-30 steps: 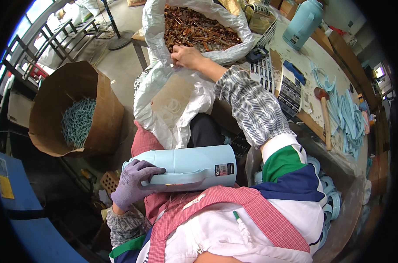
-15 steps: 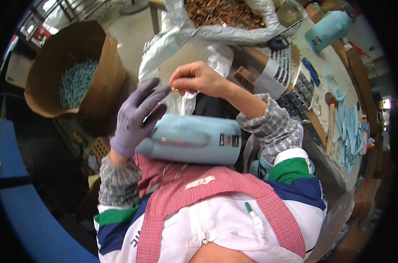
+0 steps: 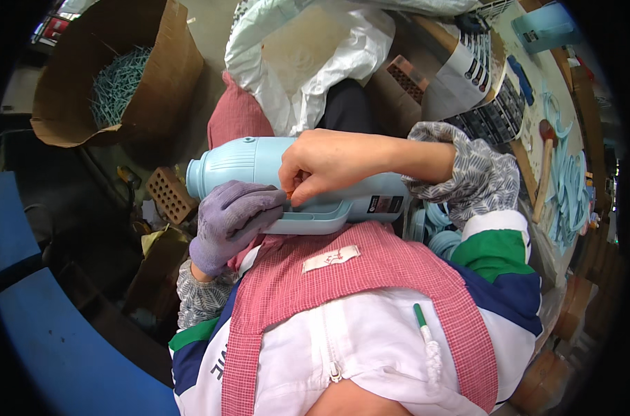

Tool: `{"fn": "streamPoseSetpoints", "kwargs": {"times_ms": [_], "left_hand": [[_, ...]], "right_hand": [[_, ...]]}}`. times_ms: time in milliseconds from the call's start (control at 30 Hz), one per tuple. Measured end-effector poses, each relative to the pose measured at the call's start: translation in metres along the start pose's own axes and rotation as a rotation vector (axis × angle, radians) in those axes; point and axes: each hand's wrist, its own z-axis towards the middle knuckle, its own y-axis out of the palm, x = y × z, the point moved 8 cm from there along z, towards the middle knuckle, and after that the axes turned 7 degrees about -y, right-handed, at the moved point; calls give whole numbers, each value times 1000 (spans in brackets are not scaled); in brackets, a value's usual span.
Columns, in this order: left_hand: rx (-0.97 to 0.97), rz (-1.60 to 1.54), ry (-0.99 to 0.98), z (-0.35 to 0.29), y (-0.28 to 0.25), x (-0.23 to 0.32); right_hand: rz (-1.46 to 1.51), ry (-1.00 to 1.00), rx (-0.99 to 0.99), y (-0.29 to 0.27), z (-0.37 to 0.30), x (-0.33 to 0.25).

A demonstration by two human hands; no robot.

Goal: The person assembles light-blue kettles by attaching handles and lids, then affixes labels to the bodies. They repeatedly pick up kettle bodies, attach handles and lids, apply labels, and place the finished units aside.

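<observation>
A light-blue vacuum jug (image 3: 242, 161) lies on its side across my lap, its narrow neck to the left and its handle on the side toward me. My left hand (image 3: 235, 220), in a purple-grey glove, is closed round the left part of the handle. Just right of it, my bare right hand (image 3: 339, 166) reaches over the jug from the right. Its thumb and finger pinch a small copper-coloured piece (image 3: 289, 196) against the handle area. Most of that piece is hidden by the fingers.
A brown cardboard drum (image 3: 179, 66) with thin light-blue plastic pieces stands far left. White plastic sacking (image 3: 360, 41) lies beyond my knees. On the right-hand bench are another light-blue jug (image 3: 545, 29), a wooden-handled mallet (image 3: 545, 145) and light-blue strips (image 3: 571, 187). A holed brick (image 3: 171, 194) sits at left.
Both hands have come down from above the jug onto its handle, the right still pinching the small copper-coloured piece. The handle now faces more toward me. The view has shifted.
</observation>
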Motion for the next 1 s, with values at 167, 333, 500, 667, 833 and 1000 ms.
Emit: {"fn": "streamPoseSetpoints", "kwargs": {"times_ms": [167, 333, 500, 667, 833, 1000], "left_hand": [[114, -108, -21, -29, 0, -8], [204, -40, 30, -42, 2, -15], [212, -35, 51, -39, 2, -13], [69, 250, 151, -32, 7, 1], [114, 203, 91, -4, -8, -4], [-57, 229, 37, 51, -4, -1]], "right_hand": [[27, 45, -48, 14, 2, -7], [2, 48, -71, 25, 4, -13], [-15, 79, -104, 28, 3, -7], [6, 39, -81, 29, -6, -7], [-722, -122, 214, 20, -24, -34], [-656, -69, 523, -18, -86, -12]]}}
